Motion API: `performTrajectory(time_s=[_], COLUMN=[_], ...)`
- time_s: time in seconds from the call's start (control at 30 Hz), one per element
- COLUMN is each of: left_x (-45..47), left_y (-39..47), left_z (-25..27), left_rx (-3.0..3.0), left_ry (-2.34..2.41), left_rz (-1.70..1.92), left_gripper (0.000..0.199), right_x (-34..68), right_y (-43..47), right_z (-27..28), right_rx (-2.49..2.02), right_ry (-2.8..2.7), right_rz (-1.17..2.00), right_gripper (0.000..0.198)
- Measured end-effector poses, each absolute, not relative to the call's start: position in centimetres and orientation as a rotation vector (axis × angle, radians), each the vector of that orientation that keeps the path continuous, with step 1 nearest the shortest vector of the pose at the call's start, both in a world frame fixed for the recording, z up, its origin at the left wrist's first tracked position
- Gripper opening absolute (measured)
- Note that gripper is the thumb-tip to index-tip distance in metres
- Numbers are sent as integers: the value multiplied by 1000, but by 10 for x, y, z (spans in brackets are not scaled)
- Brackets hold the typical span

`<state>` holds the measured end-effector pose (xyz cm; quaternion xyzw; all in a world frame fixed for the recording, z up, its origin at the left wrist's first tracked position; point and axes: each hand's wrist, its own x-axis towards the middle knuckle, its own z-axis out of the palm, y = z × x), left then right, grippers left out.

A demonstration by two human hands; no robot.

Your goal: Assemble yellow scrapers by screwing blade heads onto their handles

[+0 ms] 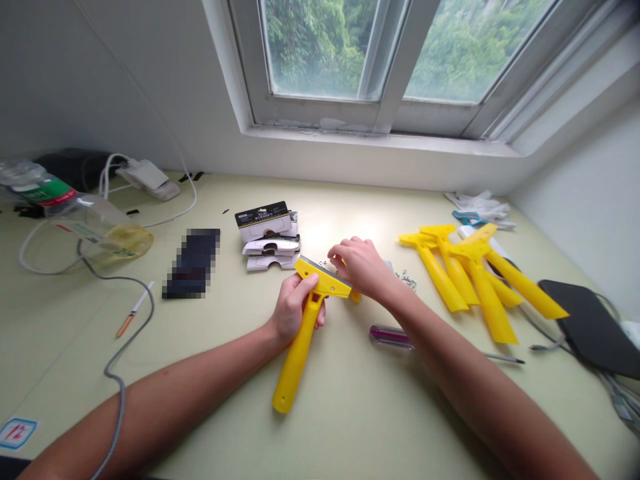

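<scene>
A yellow scraper lies across the fingers of my left hand, which is closed around it just below the head, thumb on top. Its wide head points away from me and carries a grey blade along the far edge. Just beyond the head's right end is my right hand, fingertips drawn together; whatever they pinch is too small or hidden to make out. Small metal hardware lies scattered beside and behind that hand. Under my right forearm rests a screwdriver with a clear and purple handle, its shaft partly covered.
Several yellow scraper parts are piled on the right, near a black flat device. Stacked black-and-white cardboard packages stand behind my left hand. Leftward are a pixelated dark rectangle, a cigarette, a bottle and cables.
</scene>
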<state>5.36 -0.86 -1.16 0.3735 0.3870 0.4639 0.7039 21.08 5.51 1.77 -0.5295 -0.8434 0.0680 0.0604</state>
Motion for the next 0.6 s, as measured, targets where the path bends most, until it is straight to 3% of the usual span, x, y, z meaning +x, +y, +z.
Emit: performTrajectory(time_s=[0.37, 0.6], left_x=[53, 54], left_y=[-9, -9], left_z=[-13, -12], left_rx=[854, 847], left_ry=[855, 858], left_rz=[1034, 1034], left_gripper=[30, 31], right_x=[206, 208], right_y=[55, 57], right_z=[6, 10], right_rx=[-1545, -1553], right_ry=[-2645, -2594], right_rz=[41, 155], right_gripper=[21, 23])
